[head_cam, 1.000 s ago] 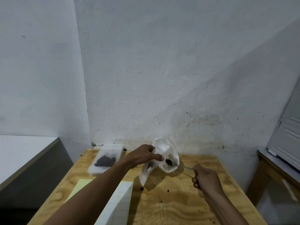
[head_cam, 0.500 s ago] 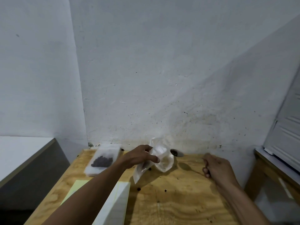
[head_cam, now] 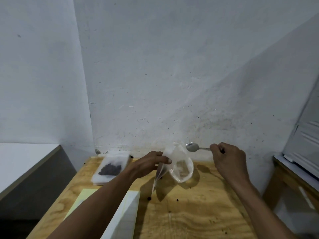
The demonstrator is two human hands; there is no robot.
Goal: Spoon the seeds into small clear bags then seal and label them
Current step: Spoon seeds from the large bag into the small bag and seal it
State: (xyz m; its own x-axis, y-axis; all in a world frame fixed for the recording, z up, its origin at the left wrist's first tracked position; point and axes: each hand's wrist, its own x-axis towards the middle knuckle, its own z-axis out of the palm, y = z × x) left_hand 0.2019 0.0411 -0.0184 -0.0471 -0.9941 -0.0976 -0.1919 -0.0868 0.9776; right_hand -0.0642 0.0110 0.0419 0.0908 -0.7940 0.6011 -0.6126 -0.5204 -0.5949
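Head view: left hand (head_cam: 151, 163) pinches the clear bag (head_cam: 179, 165) near its mouth, likely keeping it spread for filling; the bag hangs below that pinch, long axis tilted downward. Right hand (head_cam: 227, 158) grips the spoon (head_cam: 195, 147) by its handle, bowl pointing left, just above the bag.

**Open Middle, Crowded Left and Back**

The desk (head_cam: 198, 213) is bounded at the back by the wall (head_cam: 172, 83). Its left side is taken up by a white tray (head_cam: 112, 168) at the back corner, a yellow sheet (head_cam: 81, 200) and a white block (head_cam: 124, 216) toward the near edge. The middle is occupied by a clear bag (head_cam: 179, 166) held above the desk, with a spoon (head_cam: 192, 147) just beside its mouth. Bare wood is left at centre and near right, where only scattered seeds (head_cam: 149, 198) lie.
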